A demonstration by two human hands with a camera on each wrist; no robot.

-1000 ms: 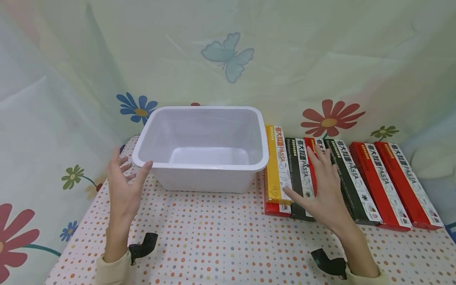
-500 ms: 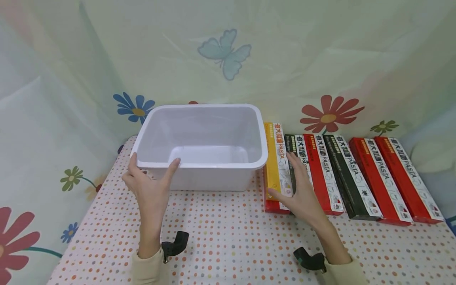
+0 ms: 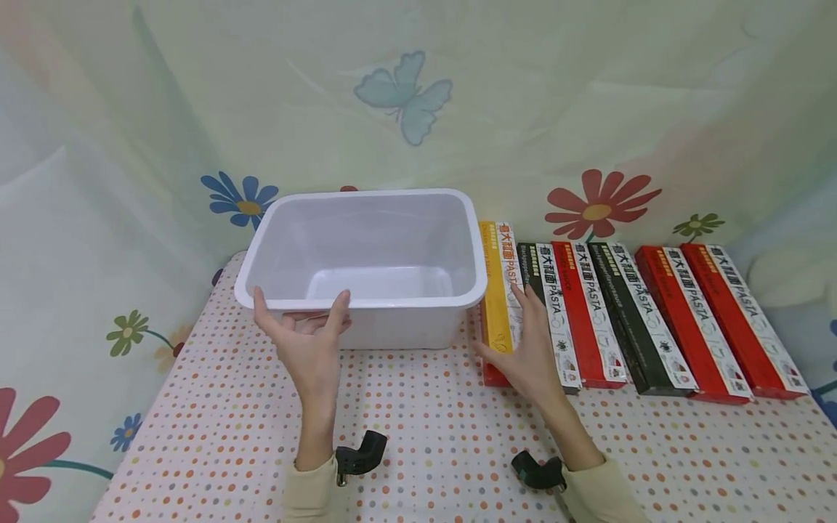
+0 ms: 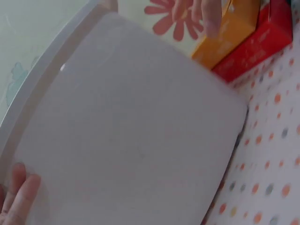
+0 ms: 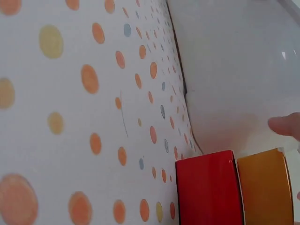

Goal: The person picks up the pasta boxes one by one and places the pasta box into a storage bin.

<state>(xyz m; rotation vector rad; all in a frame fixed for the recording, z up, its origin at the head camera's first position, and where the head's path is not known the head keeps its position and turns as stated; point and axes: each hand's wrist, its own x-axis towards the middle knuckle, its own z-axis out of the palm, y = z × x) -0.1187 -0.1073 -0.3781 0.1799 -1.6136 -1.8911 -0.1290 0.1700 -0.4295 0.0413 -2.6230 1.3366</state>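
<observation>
A white plastic tub (image 3: 399, 327), with nothing in it, stands at the back of the table. My left hand (image 3: 310, 356) is at its front wall, thumb and index finger spread by the rim. In the left wrist view its fingers (image 4: 23, 197) lie against the tub's outer wall, just under the lip. My right hand (image 3: 526, 363) hovers with spread fingers over a yellow pasta box (image 3: 493, 290), which lies on a red pasta box (image 3: 495, 375) beside the tub. From the right wrist, the thumb (image 5: 283, 125) shows above the yellow box, in front of the tub wall.
Right of the yellow box, a black pasta box (image 3: 567, 367), a red one (image 3: 591, 356) and several more lie in a slanted row. A dotted cloth (image 3: 418, 436) covers the table. Behind it hangs a flowered curtain (image 3: 523, 109).
My left hand has moved right, from the tub's left corner onto its front wall. My right hand has shifted left, from above the black and red boxes to the yellow box.
</observation>
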